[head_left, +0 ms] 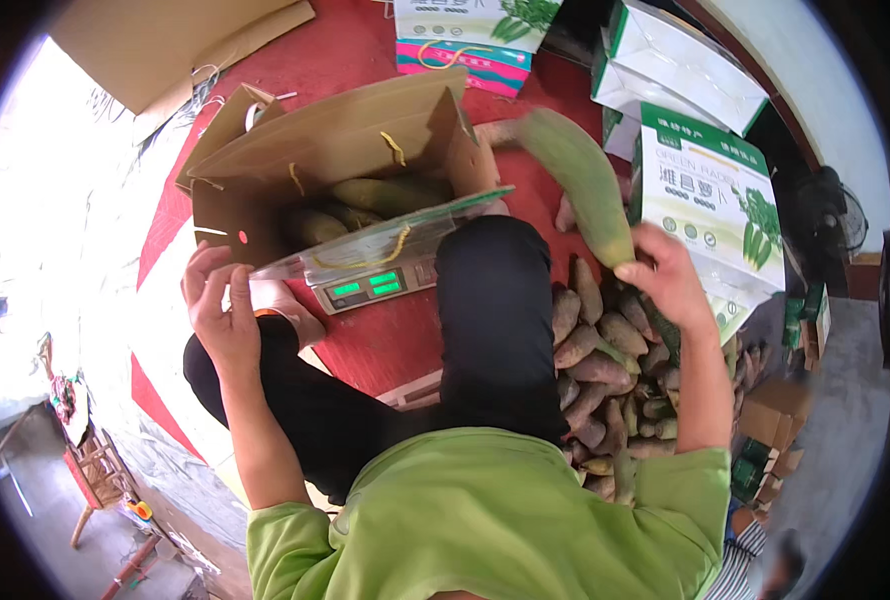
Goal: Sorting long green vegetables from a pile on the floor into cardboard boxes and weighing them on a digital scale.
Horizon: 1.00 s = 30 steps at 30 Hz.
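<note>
At eleven o'clock, the lower parts of the radishes [393,195] inside the open carton [350,128] are hidden by its near wall — their number cannot be told. The top of the scale [370,288] is covered by the carton. Toward one o'clock, the long radish [580,180] is partly covered at its near end by the right hand [670,275] — its far end is blurred. At twelve, a white-and-green box [450,18] is cut off by the upper edge.

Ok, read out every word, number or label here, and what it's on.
I won't copy wording; print stands on:
Right white-green carton: large lettering, legible.
Top white-green carton: dark lettering, partly cropped.
Pink-blue carton: lettering, too blurred.
Digital scale: lit green digits, too small.
</note>
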Motion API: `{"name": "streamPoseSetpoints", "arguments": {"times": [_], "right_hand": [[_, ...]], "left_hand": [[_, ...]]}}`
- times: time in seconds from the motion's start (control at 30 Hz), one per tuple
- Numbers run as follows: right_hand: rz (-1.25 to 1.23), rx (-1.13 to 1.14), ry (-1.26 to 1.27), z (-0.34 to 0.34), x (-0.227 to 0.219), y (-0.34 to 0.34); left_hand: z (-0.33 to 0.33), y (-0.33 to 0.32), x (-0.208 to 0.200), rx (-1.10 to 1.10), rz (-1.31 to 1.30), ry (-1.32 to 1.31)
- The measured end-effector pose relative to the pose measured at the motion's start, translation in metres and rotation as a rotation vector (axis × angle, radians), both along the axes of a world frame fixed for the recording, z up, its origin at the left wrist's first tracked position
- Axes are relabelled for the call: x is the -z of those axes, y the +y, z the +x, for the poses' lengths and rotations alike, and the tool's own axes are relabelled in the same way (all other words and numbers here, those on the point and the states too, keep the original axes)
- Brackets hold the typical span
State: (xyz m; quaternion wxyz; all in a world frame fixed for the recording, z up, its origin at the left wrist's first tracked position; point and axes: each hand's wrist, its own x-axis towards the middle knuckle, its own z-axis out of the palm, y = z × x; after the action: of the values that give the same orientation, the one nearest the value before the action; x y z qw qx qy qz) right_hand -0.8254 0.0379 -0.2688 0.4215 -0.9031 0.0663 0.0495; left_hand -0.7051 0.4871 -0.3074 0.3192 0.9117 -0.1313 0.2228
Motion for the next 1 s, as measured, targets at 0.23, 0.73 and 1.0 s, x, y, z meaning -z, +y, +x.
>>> {"name": "streamPoseSetpoints", "arguments": {"times": [0.23, 0.73, 1.0], "right_hand": [[-0.163, -0.493, -0.160, 0.142, -0.023, 0.084], [-0.040, -0.355, -0.287, 0.188, 0.019, 0.147], [0.183, 0.339, -0.154, 0.049, 0.049, 0.045]], "left_hand": [[-0.001, 0.004, -0.003, 0.011, -0.011, 0.027], [0.007, 0.008, 0.003, -0.001, -0.003, -0.039], [0.007, 0.007, 0.010, -0.051, -0.150, -0.088]]}}
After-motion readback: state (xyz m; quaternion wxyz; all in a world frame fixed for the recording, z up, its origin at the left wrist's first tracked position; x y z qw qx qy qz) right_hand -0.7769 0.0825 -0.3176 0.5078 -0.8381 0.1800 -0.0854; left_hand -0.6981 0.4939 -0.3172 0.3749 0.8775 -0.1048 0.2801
